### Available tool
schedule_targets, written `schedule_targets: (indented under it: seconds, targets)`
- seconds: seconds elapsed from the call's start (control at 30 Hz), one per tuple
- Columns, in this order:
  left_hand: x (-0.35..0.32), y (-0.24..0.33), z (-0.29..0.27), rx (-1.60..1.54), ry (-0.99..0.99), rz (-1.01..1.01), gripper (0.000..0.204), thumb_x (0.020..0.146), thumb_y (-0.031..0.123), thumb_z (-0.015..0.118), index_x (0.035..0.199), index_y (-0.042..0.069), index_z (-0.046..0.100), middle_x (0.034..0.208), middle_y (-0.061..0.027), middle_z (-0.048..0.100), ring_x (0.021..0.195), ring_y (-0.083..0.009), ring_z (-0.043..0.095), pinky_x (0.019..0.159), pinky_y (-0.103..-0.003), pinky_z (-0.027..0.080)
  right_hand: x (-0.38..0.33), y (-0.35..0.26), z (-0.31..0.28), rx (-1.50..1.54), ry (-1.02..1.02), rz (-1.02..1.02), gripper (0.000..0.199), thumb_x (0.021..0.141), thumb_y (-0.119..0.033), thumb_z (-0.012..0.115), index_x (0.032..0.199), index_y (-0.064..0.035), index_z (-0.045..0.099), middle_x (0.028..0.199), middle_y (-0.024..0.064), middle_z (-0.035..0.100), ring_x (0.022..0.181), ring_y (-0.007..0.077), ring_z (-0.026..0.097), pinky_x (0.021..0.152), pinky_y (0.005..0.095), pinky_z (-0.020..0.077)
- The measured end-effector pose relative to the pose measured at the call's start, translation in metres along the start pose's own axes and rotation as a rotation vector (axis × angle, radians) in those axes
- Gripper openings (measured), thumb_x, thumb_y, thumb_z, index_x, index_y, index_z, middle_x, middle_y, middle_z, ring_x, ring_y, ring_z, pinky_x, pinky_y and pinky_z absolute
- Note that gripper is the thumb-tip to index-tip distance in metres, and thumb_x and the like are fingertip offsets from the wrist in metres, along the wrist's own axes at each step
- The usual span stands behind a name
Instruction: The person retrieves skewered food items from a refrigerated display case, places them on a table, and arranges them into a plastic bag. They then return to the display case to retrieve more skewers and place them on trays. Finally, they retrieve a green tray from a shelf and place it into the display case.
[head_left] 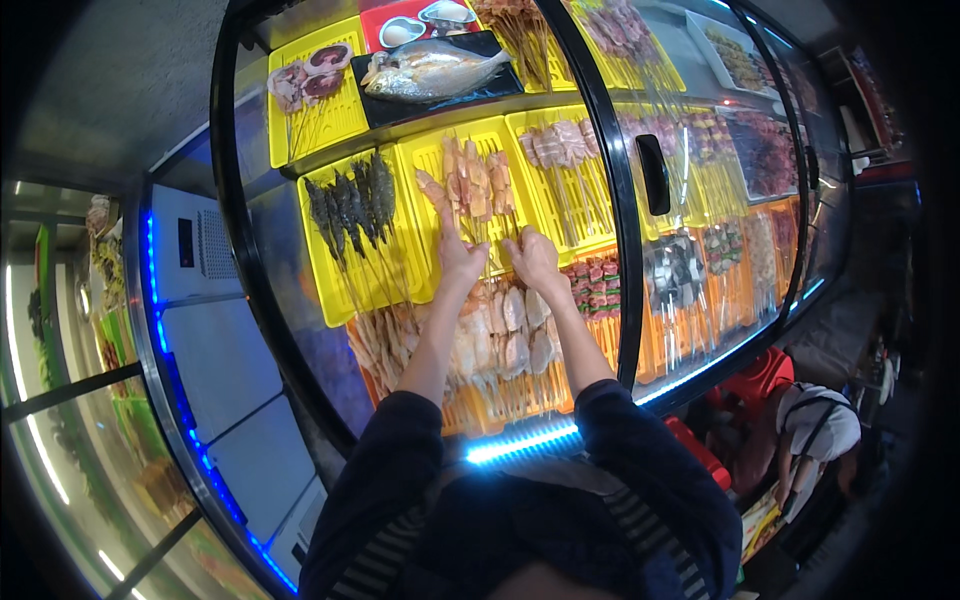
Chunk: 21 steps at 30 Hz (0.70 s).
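Both my arms reach into a glass-fronted display case of skewers. My left hand is closed around the sticks just below a pinkish meat skewer, which tilts to the left. Beside it, my right hand pinches the thin sticks under more meat skewers. These lie in a yellow tray. Left of my hands, dark shrimp skewers fill another yellow tray. Pale skewered pieces lie below my wrists in an orange tray. The fingertips and stick ends are partly hidden.
A whole fish rests on a black tray behind. Bacon-like rolled skewers are to the right. The case's black door frame with a handle stands right of my arm. A person is at the lower right.
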<state>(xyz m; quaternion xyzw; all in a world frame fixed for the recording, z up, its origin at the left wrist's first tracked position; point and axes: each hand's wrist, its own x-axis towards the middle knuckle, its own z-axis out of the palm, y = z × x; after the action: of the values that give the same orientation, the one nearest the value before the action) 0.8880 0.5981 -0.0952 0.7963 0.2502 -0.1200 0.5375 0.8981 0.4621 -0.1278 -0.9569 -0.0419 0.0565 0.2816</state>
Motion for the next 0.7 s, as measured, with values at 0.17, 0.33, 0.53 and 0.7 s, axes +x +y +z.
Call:
schedule_targets:
  seconds: [0.17,0.33,0.53,0.7]
  targets:
    - [0.002,-0.026,0.025,-0.005,0.064,0.140,0.079,0.069,0.004,0.060,0.131,0.002,0.011,0.110,-0.0179,0.048,0.088,-0.0209,0.054,0.077,-0.030,0.043,0.011,-0.007,0.002,-0.199,-0.139,-0.058,0.017,0.067,-0.014,0.060,0.066,0.0008,0.053,0.065,0.0210,0.056,0.065,0.0360,0.056,0.058,0.0422,0.0442]
    - [-0.005,-0.003,0.019,0.003,-0.023,-0.021,0.067,0.075,0.011,0.053,0.130,0.001,0.016,0.116,-0.0225,0.043,0.107,-0.0306,0.044,0.091,-0.033,0.034,0.034,-0.005,-0.004,-0.165,-0.065,-0.073,0.008,0.065,-0.009,0.054,0.062,-0.0023,0.057,0.065,0.0195,0.057,0.064,0.0345,0.057,0.059,0.0411,0.0459]
    - [-0.006,-0.013,0.024,0.231,0.009,0.073,0.061,0.075,0.012,0.053,0.127,-0.001,0.024,0.123,-0.0224,0.037,0.115,-0.0333,0.035,0.097,-0.034,0.027,0.045,-0.002,-0.010,-0.167,-0.111,-0.133,0.008,0.066,-0.009,0.053,0.065,-0.0015,0.057,0.069,0.0190,0.057,0.068,0.0341,0.056,0.062,0.0412,0.0445]
    - [-0.003,-0.036,0.014,0.255,0.100,0.317,0.055,0.073,0.008,0.055,0.123,-0.002,0.032,0.123,-0.0218,0.036,0.114,-0.0334,0.036,0.096,-0.035,0.028,0.001,-0.004,-0.026,-0.033,0.023,-0.128,0.022,0.072,-0.018,0.058,0.065,0.0022,0.056,0.057,0.0214,0.054,0.056,0.0374,0.054,0.055,0.0426,0.0440]
